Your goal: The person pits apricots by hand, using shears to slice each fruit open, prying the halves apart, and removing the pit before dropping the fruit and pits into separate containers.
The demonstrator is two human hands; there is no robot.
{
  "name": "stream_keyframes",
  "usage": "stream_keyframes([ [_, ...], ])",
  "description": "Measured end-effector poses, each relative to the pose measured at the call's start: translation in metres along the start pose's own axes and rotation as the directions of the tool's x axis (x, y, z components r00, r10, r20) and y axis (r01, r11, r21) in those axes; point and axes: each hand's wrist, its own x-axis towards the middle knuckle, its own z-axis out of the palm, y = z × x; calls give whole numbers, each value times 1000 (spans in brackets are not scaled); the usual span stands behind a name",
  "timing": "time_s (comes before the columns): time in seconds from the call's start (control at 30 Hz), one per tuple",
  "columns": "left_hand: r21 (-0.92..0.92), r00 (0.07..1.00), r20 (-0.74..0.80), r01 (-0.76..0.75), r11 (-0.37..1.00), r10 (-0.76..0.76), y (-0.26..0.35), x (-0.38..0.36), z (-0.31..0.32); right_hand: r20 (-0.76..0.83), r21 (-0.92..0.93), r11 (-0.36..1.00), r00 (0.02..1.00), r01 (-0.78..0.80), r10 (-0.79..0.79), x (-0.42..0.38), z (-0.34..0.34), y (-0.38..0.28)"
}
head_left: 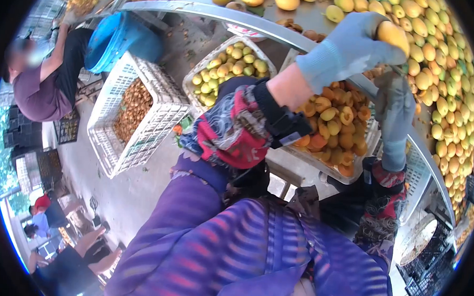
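My left hand (352,50), in a blue-grey knitted glove, grips an orange-yellow apricot (393,39) between thumb and fingers above the table's edge. Just below it my right hand (396,104), in a dirtier grey glove, has its fingers bent together close to the fruit; what they hold, if anything, is hidden. Under my hands a crate (337,176) holds many opened apricot halves (330,125). Whole yellow and green apricots (431,61) lie heaped on the metal table (309,8) beyond and to the right.
Left of my arm stands a crate of whole fruit (232,66). A tall white crate (148,120) holds brown pits (134,109), near a blue barrel (114,42). A person in a purple top (38,91) sits at far left. Dark crates (421,285) lie lower right.
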Motion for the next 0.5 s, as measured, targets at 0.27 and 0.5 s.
stream_keyframes([
  [0.27,355,961,-2,-257,899,275,0,1,7,-9,217,973,997,-75,79,-1,2,-10],
  [0.5,-70,991,-46,121,990,-124,5,-8,9,-166,-5,998,985,57,-57,-4,-2,18],
])
